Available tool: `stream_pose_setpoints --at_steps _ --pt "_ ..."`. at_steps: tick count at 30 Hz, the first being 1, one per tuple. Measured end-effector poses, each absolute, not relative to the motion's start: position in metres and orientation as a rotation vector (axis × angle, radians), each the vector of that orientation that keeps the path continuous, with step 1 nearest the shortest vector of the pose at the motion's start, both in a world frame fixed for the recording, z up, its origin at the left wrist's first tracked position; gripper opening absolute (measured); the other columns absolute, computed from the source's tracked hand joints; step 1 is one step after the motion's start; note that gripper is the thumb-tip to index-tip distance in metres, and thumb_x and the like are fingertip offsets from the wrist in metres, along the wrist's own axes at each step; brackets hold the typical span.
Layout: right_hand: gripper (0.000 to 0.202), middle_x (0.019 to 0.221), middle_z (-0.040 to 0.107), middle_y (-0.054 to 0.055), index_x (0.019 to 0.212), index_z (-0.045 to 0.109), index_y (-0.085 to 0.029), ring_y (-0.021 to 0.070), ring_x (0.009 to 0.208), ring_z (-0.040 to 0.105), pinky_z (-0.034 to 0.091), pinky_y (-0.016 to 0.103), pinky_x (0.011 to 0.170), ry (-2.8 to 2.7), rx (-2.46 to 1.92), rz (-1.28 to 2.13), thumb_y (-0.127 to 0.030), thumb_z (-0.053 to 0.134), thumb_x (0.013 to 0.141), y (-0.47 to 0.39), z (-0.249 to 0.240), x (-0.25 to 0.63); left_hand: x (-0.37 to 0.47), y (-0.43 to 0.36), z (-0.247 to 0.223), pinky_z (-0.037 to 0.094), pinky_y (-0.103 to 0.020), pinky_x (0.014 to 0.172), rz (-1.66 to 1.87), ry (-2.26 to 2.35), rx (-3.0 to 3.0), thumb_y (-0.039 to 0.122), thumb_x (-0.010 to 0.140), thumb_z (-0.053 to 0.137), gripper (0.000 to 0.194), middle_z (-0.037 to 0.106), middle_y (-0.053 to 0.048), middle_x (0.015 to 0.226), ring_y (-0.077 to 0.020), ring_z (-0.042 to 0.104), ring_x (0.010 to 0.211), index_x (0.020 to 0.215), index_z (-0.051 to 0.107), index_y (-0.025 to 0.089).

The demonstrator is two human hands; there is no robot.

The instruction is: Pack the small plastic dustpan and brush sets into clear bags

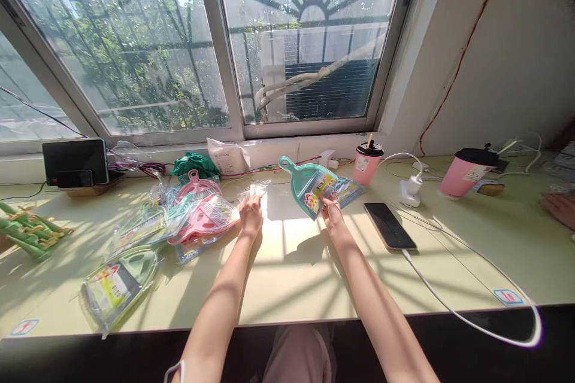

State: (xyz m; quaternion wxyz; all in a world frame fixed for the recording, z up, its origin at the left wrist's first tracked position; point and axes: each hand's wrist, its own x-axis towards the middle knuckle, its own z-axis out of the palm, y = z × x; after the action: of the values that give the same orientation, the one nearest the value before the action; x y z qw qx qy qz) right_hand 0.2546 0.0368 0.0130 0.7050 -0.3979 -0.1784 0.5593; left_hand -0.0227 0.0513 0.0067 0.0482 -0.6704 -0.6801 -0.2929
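My right hand (331, 213) grips a small teal dustpan (302, 179) by its wide end, with the thumb on a yellow printed label card (322, 187). The dustpan's handle points away to the upper left. Under or behind it lies another packaged piece (349, 191) with a blue-patterned card. My left hand (251, 213) is closed with fingertips pinching glossy clear plastic (257, 189), apparently a bag, washed out by glare. Left of that hand lies a pile of bagged pink dustpans (204, 218) and green ones. Closer to the table's front edge is a bagged green dustpan (121, 284).
A phone (390, 225) charges by a white cable (453, 310) at right. Two pink cups (367, 167) with black lids, a charger (410, 191), a tablet (75, 161) and green bamboo-like pieces (27, 230) stand around. Another person's hand (560, 206) shows at far right.
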Motion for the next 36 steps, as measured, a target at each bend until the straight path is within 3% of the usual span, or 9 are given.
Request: stream_pose_setpoints --at_steps 3,7,10,14,21,26,29,32,36 --pt "0.033 0.110 0.092 -0.001 0.098 0.071 -0.033 0.0287 0.130 0.087 0.076 0.040 0.108 -0.346 -0.891 1.229 -0.025 0.094 0.076 0.039 0.016 0.255 -0.014 0.046 0.014 0.056 -0.062 0.143 -1.069 -2.042 -1.958 -0.002 0.112 0.055 0.051 0.093 -0.014 0.145 -0.0335 0.084 0.145 0.137 0.091 0.025" --pt "0.026 0.111 0.093 0.005 0.092 0.072 -0.033 0.0321 0.135 0.086 0.075 0.046 0.111 -0.308 -0.918 1.177 -0.023 0.090 0.077 0.045 0.017 0.258 -0.012 0.039 0.018 0.018 -0.093 0.152 -1.255 -2.030 -1.855 -0.013 0.096 0.057 0.046 0.088 -0.016 0.159 -0.0433 0.058 0.178 0.093 0.088 0.021" --pt "0.027 0.112 0.093 0.006 0.095 0.077 -0.033 0.0345 0.133 0.087 0.076 0.049 0.108 -0.340 -0.891 1.176 -0.028 0.096 0.076 0.047 0.013 0.260 -0.021 0.039 0.018 0.019 -0.098 0.148 -1.295 -2.095 -1.831 -0.009 0.096 0.061 0.041 0.087 -0.021 0.160 -0.0489 0.050 0.183 0.071 0.075 0.020" --pt "0.039 0.115 0.094 0.008 0.106 0.084 -0.032 0.0372 0.130 0.088 0.077 0.053 0.109 -0.429 -0.823 1.231 -0.039 0.106 0.075 0.044 0.009 0.262 -0.029 0.043 0.022 0.026 -0.094 0.147 -1.321 -2.139 -1.753 -0.002 0.099 0.063 0.038 0.093 -0.022 0.141 -0.0488 0.061 0.173 0.073 0.077 0.023" --pt "0.055 0.123 0.096 0.010 0.121 0.088 -0.030 0.0402 0.135 0.088 0.076 0.055 0.113 -0.431 -0.859 1.253 -0.050 0.109 0.075 0.036 0.015 0.251 0.020 0.037 0.021 0.054 -0.063 0.144 -1.034 -2.391 -2.057 0.024 0.110 0.071 0.043 0.081 -0.022 0.171 -0.0438 0.072 0.165 0.148 0.089 0.019" --pt "0.043 0.121 0.095 0.010 0.112 0.088 -0.030 0.0392 0.140 0.086 0.075 0.051 0.118 -0.453 -0.828 1.235 -0.043 0.108 0.076 0.027 0.016 0.252 0.027 0.027 0.024 0.014 -0.084 0.157 -0.643 -2.124 -2.495 0.002 0.083 0.070 0.035 0.097 -0.009 0.130 -0.0417 0.067 0.172 0.091 0.090 0.029" --pt "0.043 0.114 0.094 0.011 0.111 0.087 -0.030 0.0406 0.133 0.088 0.076 0.055 0.113 -0.451 -0.830 1.238 -0.046 0.107 0.077 0.027 0.017 0.254 0.014 0.027 0.037 0.017 -0.085 0.156 -0.656 -2.131 -2.446 0.004 0.081 0.070 0.030 0.096 -0.010 0.107 -0.0412 0.078 0.156 0.076 0.085 0.030" --pt "0.046 0.115 0.094 0.009 0.116 0.086 -0.031 0.0393 0.129 0.089 0.076 0.054 0.109 -0.474 -0.826 1.238 -0.050 0.105 0.079 0.026 0.017 0.254 0.016 0.023 0.044 0.032 -0.070 0.155 -0.727 -2.189 -2.223 0.007 0.094 0.066 0.031 0.093 -0.013 0.103 -0.0373 0.086 0.136 0.086 0.087 0.029" --pt "0.054 0.114 0.094 0.006 0.120 0.084 -0.031 0.0386 0.129 0.089 0.076 0.052 0.111 -0.480 -0.820 1.254 -0.051 0.108 0.076 0.026 0.016 0.253 0.047 0.010 0.033 0.054 -0.054 0.135 -0.787 -2.163 -2.330 0.032 0.109 0.073 0.028 0.090 -0.016 0.144 -0.0381 0.080 0.144 0.132 0.088 0.026"
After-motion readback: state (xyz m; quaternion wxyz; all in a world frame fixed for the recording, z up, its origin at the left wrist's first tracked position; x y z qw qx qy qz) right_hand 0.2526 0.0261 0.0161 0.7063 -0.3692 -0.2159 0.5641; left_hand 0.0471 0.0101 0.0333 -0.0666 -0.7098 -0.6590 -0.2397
